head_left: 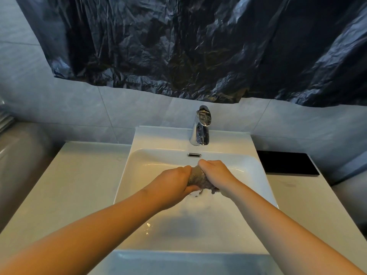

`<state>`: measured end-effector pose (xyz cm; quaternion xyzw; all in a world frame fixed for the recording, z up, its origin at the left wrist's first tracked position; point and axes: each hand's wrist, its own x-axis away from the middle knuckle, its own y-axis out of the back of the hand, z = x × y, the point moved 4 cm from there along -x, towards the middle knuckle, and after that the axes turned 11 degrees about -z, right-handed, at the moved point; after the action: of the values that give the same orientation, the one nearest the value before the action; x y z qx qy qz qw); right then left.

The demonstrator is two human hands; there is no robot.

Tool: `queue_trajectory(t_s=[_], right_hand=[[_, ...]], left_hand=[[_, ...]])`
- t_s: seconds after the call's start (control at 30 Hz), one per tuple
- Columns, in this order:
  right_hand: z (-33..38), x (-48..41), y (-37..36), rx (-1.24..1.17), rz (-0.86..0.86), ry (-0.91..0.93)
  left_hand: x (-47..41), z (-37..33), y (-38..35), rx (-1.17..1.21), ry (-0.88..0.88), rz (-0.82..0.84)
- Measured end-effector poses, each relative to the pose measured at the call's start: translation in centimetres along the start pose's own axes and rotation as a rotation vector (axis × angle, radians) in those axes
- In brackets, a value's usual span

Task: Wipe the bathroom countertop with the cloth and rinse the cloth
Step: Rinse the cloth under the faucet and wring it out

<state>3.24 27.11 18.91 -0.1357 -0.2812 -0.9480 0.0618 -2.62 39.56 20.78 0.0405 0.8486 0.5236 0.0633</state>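
Looks like the rinse step. Gripping cloth above sink with left hand and right hand, both curled tight round its ends. Next probably: twist opposite ways, keep drips inside sink.

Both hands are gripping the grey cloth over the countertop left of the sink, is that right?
Not quite. The head view shows the left hand and right hand gripping the grey cloth over the sink basin, in front of the faucet, not over the countertop.
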Motion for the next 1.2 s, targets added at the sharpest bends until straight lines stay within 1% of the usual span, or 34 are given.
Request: queue_trajectory(t_s=[0.07, 0.1, 0.2, 0.27, 0.33, 0.4, 0.43, 0.5, 0.6, 0.67, 0.77, 0.87, 0.97, 1.03, 1.1, 1.2], right_hand=[[0.6, 0.3, 0.7, 0.046, -0.060, 0.114], [0.9, 0.7, 1.2, 0.026, -0.086, 0.160], [0.8, 2.0, 2.9, -0.180, -0.086, 0.164], [-0.1, 3.0, 3.9, -0.274, -0.141, 0.218], [-1.4, 4.0, 4.0, -0.337, -0.212, 0.301], [-2.2, 4.7, 3.3, -0.435, -0.239, 0.317], [-2.3, 4.9, 2.9, -0.488, -0.240, 0.316], [-1.4, 5.3, 2.5, -0.557, -0.272, 0.354], [1.2, 5.7, 2.9, -0.598, -0.394, 0.495], [2.6, 5.5, 3.3, -0.568, -0.442, 0.573], [3.9, 4.7, 3.6, -0.357, -0.439, 0.637], [3.8, 3.9, 3.9, -0.075, -0.459, 0.638], [3.4, 3.1, 3.8, 0.037, -0.456, 0.583], [2.8, 2.5, 3.3, 0.017, -0.377, 0.508], [2.1, 2.2, 2.9, -0.061, -0.296, 0.440], [1.3, 1.9, 2.5, -0.138, -0.247, 0.377]], left_hand=[[0.0, 0.1, 0.3, 0.141, 0.071, -0.002], [0.0, 0.3, 0.5, 0.236, 0.105, 0.006], [0.1, 0.6, 1.3, 0.520, 0.178, 0.041], [0.4, 1.1, 1.5, 0.824, 0.310, 0.102], [0.8, 1.5, 1.3, 1.165, 0.472, 0.234], [1.1, 1.1, 1.2, 1.422, 0.540, 0.400], [1.2, 0.8, 1.3, 1.504, 0.554, 0.485], [1.3, 0.2, 1.4, 1.565, 0.556, 0.640], [1.5, -0.9, 1.6, 1.498, 0.525, 0.813], [1.5, -1.5, 1.8, 1.425, 0.496, 0.872], [1.4, -2.0, 2.4, 1.319, 0.442, 0.886], [1.2, -2.1, 2.9, 1.205, 0.397, 0.815], [0.6, -2.2, 3.3, 0.977, 0.315, 0.647], [0.3, -2.3, 3.6, 0.789, 0.260, 0.551], [0.1, -2.4, 3.7, 0.628, 0.209, 0.500], [-0.3, -2.5, 3.7, 0.335, 0.135, 0.415]])
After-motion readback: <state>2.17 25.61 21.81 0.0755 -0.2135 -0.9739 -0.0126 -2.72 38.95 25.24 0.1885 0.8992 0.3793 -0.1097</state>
